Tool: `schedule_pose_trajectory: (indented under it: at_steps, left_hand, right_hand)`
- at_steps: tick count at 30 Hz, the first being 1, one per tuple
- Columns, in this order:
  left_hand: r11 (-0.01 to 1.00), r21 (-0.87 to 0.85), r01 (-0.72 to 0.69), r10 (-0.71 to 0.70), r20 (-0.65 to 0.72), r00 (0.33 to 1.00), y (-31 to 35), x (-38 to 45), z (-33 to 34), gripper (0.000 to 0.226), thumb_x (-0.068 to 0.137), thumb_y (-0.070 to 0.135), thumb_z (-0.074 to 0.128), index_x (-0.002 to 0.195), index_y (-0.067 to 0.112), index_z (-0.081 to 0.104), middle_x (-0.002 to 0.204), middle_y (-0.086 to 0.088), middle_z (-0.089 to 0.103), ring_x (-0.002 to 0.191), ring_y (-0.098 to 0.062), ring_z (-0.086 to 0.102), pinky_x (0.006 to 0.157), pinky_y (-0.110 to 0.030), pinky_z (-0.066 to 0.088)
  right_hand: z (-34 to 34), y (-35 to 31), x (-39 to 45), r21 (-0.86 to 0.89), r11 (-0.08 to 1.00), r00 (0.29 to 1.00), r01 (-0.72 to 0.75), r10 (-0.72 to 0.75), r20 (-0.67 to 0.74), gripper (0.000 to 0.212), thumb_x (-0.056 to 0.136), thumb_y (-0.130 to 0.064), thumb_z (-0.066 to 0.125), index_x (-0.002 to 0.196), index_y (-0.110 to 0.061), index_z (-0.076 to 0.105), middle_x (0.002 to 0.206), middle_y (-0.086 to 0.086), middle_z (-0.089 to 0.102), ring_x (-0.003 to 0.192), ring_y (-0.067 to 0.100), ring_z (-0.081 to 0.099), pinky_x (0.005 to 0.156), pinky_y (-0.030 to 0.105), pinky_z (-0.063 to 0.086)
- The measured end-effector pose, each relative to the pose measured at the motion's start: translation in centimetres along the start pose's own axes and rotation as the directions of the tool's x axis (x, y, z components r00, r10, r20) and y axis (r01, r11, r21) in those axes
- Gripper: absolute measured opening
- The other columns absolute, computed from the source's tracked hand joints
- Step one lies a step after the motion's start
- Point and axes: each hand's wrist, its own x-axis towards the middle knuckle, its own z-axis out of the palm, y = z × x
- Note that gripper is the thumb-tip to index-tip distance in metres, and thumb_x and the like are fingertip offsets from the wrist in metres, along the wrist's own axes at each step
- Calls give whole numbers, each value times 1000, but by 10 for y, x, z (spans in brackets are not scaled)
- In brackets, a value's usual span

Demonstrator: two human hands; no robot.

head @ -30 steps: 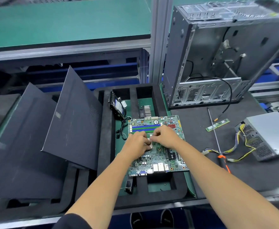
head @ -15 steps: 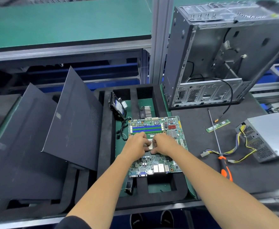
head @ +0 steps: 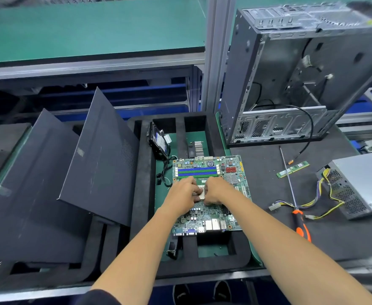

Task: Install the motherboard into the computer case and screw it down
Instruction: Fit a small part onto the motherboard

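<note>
Both hands meet over the middle of the motherboard (head: 210, 192), which lies flat on the black foam tray (head: 144, 194) on the desk (head: 268, 172), not yet in the computer case (head: 290, 71). The left hand (head: 184, 195) and right hand (head: 217, 192) each have a curled grip, fingertips closed around a small square metal part (head: 202, 194) near the board's centre, probably the processor area; how firmly they clasp it I cannot tell.

The main risk, as I judge it, is pressing or tugging here on delicate parts: a skewed push could bend pins or flex the board, since the foam beneath supports it unevenly over the cut-outs. Lifting by this central hold could also let the board tip and knock its rear ports (head: 211, 224), just nearer the body than the grip.

Beyond the grip and to the right, the case stands upright with its open side facing the person, and a black cable (head: 311, 128) loops out of it across the opening, so it may snag the board going in. Right of the grip lie a long screwdriver (head: 290, 190), a memory stick (head: 292, 169) and a power supply (head: 361, 183) with trailing wires. Left of the grip, two dark side panels (head: 101, 159) lean on the foam. Just beyond the board sits a hard drive (head: 158, 142).
</note>
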Motion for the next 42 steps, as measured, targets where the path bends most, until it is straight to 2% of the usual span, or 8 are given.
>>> schedule_pose_trajectory:
  at_steps: [9,16,20,22,25,28,35,42]
  left_hand:
    - [999,-44,12,-13,-38,999,3,-3,-1,18,85,19,69,103,17,71,96,5,52,90,-19,50,75,-31,35]
    - [1000,-4,12,-12,-1,1000,4,-7,-12,21,87,16,65,108,17,68,105,4,62,98,-19,56,88,-36,46]
    - [997,-67,40,-46,-91,995,2,-9,-16,21,91,15,59,111,17,67,109,5,65,103,-14,56,91,-30,46]
    - [992,-100,78,-93,-155,984,0,-7,-22,21,93,17,56,111,16,67,109,5,65,104,-13,56,93,-31,45]
    - [986,-119,113,-136,-213,968,-5,1,-28,21,93,17,54,111,17,66,109,5,65,102,-11,56,91,-27,46]
    - [985,-139,106,-135,-222,966,1,13,-27,22,92,15,56,111,18,66,108,5,65,99,-9,56,88,-22,44]
    - [993,-116,24,-41,-141,989,51,46,-21,18,90,11,54,103,12,67,102,-1,66,95,-17,56,88,-33,48]
    - [998,-57,-34,32,-44,999,105,83,-9,10,84,9,54,90,8,62,95,-11,64,90,-30,58,72,-36,48]
  right_hand:
    - [6,9,-2,-52,997,998,48,-51,-41,33,80,-37,75,92,-10,59,91,5,62,82,21,57,71,31,48]
    - [4,18,-9,75,988,991,132,-128,-50,21,82,-21,71,68,-18,56,80,2,61,77,20,58,66,29,45]
    - [-5,27,-12,228,962,978,149,-110,-175,26,96,-28,53,82,-7,60,78,6,59,71,22,55,67,35,47]
    - [-10,30,-11,221,963,969,152,-100,-227,24,100,-17,41,86,-7,57,78,7,58,79,29,61,67,36,46]
    - [-20,32,-12,214,963,965,163,-111,-239,34,90,5,45,114,-17,53,97,6,59,87,28,62,73,41,51]
    - [-27,32,-16,260,942,957,211,-145,-252,41,83,8,48,112,-20,53,112,3,48,92,26,57,76,39,49]
    - [-47,58,-13,273,960,936,71,30,-350,22,79,-1,47,87,-15,62,98,5,64,89,27,59,72,32,50]
    - [-57,95,-8,189,970,900,-154,217,-379,5,86,-11,53,88,-13,49,108,13,60,102,31,56,70,34,42]
